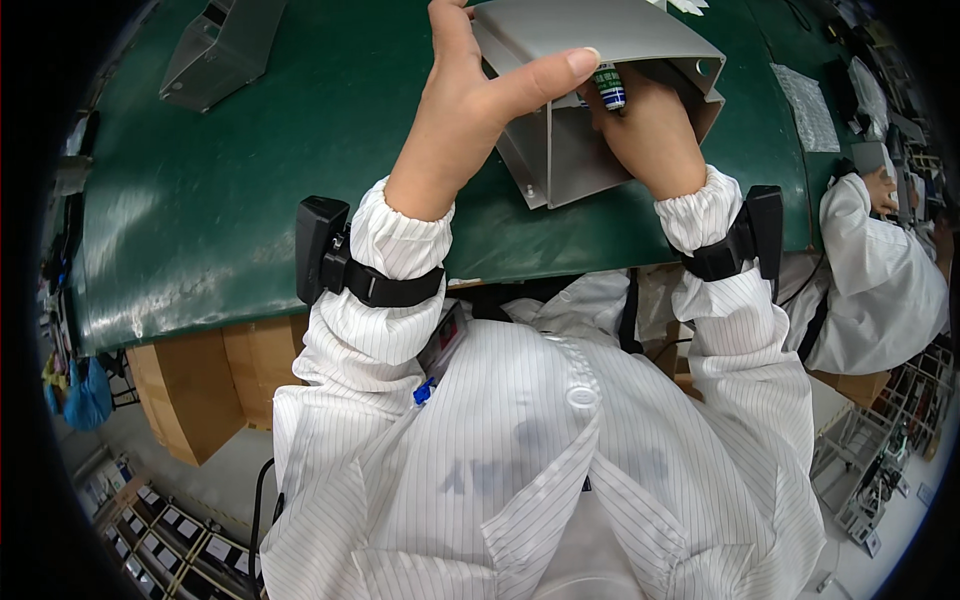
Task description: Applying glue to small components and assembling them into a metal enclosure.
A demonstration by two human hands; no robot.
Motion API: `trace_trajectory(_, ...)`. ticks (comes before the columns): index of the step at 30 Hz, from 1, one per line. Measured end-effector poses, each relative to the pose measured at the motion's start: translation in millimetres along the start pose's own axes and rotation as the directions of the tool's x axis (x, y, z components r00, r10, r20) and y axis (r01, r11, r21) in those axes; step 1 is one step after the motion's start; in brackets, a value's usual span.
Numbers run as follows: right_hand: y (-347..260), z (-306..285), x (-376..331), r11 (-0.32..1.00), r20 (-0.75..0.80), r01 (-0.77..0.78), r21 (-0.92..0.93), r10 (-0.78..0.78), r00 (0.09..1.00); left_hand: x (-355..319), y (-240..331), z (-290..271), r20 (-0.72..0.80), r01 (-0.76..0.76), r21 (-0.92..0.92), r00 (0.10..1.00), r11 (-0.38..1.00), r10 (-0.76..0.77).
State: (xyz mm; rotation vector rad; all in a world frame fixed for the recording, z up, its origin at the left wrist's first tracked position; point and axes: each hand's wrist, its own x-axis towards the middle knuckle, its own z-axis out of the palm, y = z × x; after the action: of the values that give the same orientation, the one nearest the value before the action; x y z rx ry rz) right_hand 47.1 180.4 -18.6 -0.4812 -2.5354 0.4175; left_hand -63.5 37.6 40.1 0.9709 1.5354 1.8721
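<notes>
Left hand (455, 110): thumb (535, 82) outstretched | right hand (655, 130): fingers mostly hidden | forearms (385, 310) forward

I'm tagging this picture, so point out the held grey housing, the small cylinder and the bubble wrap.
Held housing (612, 30): head view, on its upper panel.
Cylinder (610, 88): head view, on its label.
Bubble wrap (806, 108): head view, mid-sheet.

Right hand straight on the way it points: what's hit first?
Probably an inner wall of the grey housing: the right hand reaches into its open end. Fingertips are hidden, so depth is unclear.
</notes>
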Motion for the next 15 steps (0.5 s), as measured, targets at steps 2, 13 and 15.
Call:
trace_trajectory(2,2,2,0,0.999,-0.033,0.032,-0.009,-0.032,0.999,1,1,0,0.004,0.012,-0.011,1.000,1.000,-0.012)
trace_trajectory(13,10,3,5,0.999,-0.061,0.034,-0.014,-0.035,0.998,4,15,2,-0.017,0.155,0.050,0.988,0.987,-0.154)
trace_trajectory(15,10,0,8,0.999,-0.008,0.034,-0.042,-0.034,0.999,1,20,1,0.011,0.164,-0.043,0.987,0.986,-0.163)
